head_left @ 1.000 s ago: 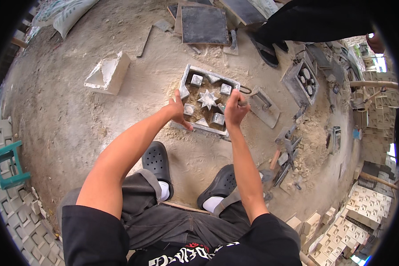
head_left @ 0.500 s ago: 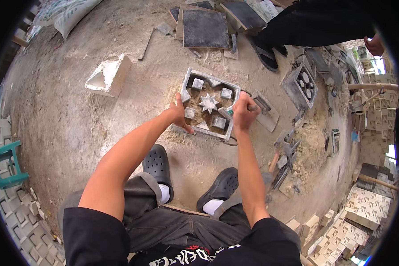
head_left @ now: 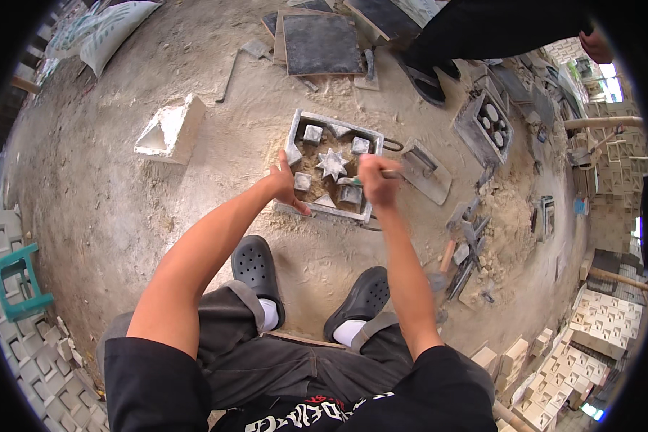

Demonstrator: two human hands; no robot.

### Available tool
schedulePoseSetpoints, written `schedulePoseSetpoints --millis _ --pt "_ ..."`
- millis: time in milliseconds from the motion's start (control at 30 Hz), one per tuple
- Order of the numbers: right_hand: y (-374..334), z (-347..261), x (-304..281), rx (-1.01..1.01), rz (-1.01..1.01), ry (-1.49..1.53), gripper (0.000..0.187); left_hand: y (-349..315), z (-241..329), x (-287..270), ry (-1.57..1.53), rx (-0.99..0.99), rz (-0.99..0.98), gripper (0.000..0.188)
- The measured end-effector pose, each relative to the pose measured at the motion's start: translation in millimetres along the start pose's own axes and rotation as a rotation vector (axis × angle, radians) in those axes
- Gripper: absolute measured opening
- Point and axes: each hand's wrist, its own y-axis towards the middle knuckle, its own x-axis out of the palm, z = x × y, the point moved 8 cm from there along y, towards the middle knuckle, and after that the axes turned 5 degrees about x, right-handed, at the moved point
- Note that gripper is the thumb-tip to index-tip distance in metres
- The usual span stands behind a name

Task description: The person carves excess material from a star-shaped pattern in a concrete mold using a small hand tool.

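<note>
A square grey metal mould (head_left: 336,124) lies on the ground in front of me. Inside it stand a star-shaped block (head_left: 332,164), several small cubes and triangular pieces, with sandy dust between them. My left hand (head_left: 286,184) rests against the mould's near left corner, fingers spread along two of its walls. Over the right wall, my right hand (head_left: 381,181) is closed round a small brush (head_left: 349,181). Its pale tip reaches into the mould between the star and the near right cube. The right fingers are slightly blurred.
A hollow white block (head_left: 173,133) stands at left. Right of the mould lie a flat plate with a handle (head_left: 426,173), hand tools (head_left: 464,252) and a second mould (head_left: 482,129). Dark boards (head_left: 320,45) and another person's leg (head_left: 475,32) are beyond. A green stool (head_left: 21,283) stands far left.
My right hand with the brush has moved left, from the mould's right wall towards the star. My left hand keeps its place at the corner. The view has shifted slightly.
</note>
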Motion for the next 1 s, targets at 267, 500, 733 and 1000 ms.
schedulePoseSetpoints --millis 267,500,733,1000 --pt "-11.1 10.6 -10.0 0.157 0.509 0.336 0.05 -5.1 3.0 -5.0 -0.054 0.045 0.022 0.169" --pt "-1.4 -75.0 -7.9 -0.002 0.298 0.468 0.05 -10.2 7.2 -5.5 -0.036 0.053 -0.009 0.168" --pt "-13.9 -29.3 13.1 0.061 0.129 0.221 0.046 -4.9 3.9 -4.4 0.019 0.047 0.012 0.168" --pt "-3.1 -44.9 30.9 0.133 0.046 0.269 0.048 -10.7 -0.7 -7.6 0.002 0.051 0.003 0.169"
